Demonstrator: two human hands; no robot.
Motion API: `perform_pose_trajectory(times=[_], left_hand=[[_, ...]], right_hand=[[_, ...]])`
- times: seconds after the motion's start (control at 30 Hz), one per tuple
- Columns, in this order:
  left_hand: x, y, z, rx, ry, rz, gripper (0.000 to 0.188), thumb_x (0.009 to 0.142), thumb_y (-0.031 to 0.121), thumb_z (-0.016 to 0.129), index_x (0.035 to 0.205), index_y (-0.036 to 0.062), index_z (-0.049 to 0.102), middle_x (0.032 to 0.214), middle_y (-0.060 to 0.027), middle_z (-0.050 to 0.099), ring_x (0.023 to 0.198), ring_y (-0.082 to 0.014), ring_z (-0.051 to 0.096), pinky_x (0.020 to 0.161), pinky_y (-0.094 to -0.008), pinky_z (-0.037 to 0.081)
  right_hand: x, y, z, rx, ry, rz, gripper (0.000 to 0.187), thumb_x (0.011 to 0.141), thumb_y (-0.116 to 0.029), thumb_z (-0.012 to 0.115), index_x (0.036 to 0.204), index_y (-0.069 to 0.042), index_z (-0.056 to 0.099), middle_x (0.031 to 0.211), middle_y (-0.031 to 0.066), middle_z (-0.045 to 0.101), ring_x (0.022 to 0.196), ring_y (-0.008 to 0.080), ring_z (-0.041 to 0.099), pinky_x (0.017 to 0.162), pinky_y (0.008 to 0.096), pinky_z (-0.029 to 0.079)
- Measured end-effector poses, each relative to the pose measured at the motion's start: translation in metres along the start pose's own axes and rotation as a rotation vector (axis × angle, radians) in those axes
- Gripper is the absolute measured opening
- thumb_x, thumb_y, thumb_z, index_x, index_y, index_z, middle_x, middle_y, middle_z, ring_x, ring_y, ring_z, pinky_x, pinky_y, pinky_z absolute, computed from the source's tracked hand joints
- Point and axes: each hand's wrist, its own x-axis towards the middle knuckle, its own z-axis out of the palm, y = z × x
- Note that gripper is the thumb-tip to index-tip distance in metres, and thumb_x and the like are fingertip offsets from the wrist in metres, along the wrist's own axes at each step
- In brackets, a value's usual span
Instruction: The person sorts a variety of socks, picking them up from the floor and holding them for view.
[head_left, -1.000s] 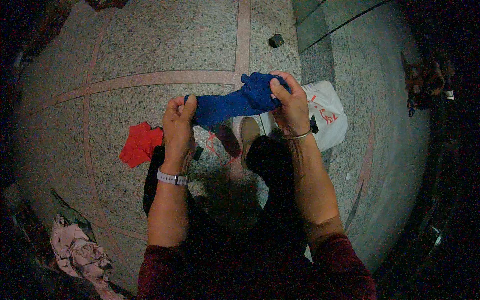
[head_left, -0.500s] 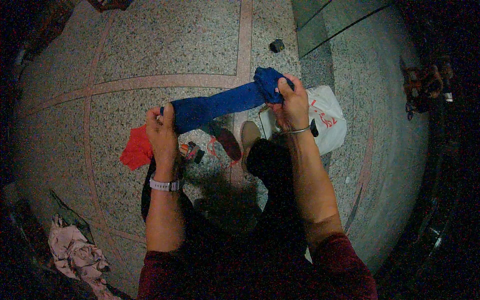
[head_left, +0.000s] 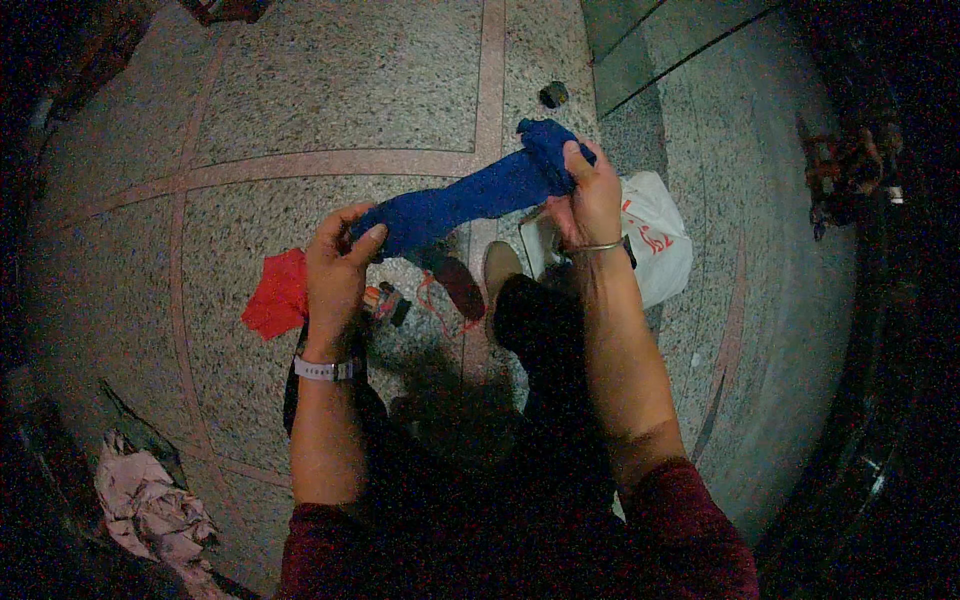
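1. Since the frame half a second ago, the left end of the blue cloth has shifted rightward and slightly up, and the bunched end has risen a little; the span between the hands is shorter.
2. Blue cloth: held above the floor, between both hands. Long axis runs crosswise, climbing from lower left to upper right.
3. Left hand: grip narrow, thumb and fingers pinching the flatter left end. Cloth extends rightward and away from this grip.
4. Right hand: grip closed on the cloth beside the bunched end. This hand is nearer the gathered fabric; the length lies leftward and lower.
5. Surroundings: red cloth on the floor just left of the left hand; white bag beyond the right wrist, partly hidden by it.
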Motion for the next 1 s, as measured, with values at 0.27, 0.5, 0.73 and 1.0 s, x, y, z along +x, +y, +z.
perform_pose_trajectory(times=[0.27, 0.5, 0.73, 1.0], left_hand=[[-0.029, -0.030, -0.012, -0.010, -0.033, -0.022, 0.022, 0.091, 0.022, 0.063, 0.100, 0.0032, 0.058, 0.086, -0.0011, 0.059, 0.072, -0.0091, 0.054, 0.064, -0.0238, 0.046], [-0.087, 0.004, -0.015, -0.158, -0.052, -0.128, 0.021, 0.094, 0.020, 0.057, 0.106, 0.0059, 0.049, 0.085, -0.0016, 0.054, 0.072, -0.0108, 0.054, 0.052, -0.0259, 0.048], [-0.183, 0.012, -0.035, 0.010, -0.269, 0.012, 0.023, 0.089, 0.013, 0.061, 0.109, 0.0092, 0.051, 0.100, -0.0042, 0.054, 0.084, -0.0183, 0.055, 0.055, -0.0327, 0.054], [-0.249, -0.006, -0.069, 0.104, -0.226, -0.051, 0.023, 0.091, 0.011, 0.058, 0.111, 0.0053, 0.048, 0.094, -0.0060, 0.054, 0.074, -0.0136, 0.056, 0.049, -0.0278, 0.053]], right_hand=[[-0.032, 0.000, -0.013, 0.180, -0.024, -0.020, 0.022, 0.091, -0.007, 0.057, 0.110, 0.002, 0.053, 0.096, 0.0125, 0.063, 0.078, 0.0248, 0.064, 0.072, 0.0382, 0.055], [-0.103, -0.018, -0.024, 0.004, 0.011, -0.011, 0.020, 0.090, -0.008, 0.058, 0.109, -0.002, 0.054, 0.090, 0.0089, 0.062, 0.078, 0.0199, 0.063, 0.067, 0.0373, 0.055], [-0.185, -0.032, -0.065, -0.172, -0.057, -0.026, 0.020, 0.089, -0.011, 0.062, 0.105, -0.002, 0.056, 0.082, 0.0055, 0.060, 0.071, 0.0134, 0.058, 0.061, 0.0303, 0.051], [-0.222, -0.012, -0.127, -0.863, -0.002, -0.198, 0.014, 0.083, -0.009, 0.063, 0.096, -0.005, 0.061, 0.084, 0.0030, 0.064, 0.070, 0.0102, 0.058, 0.063, 0.0275, 0.047]])
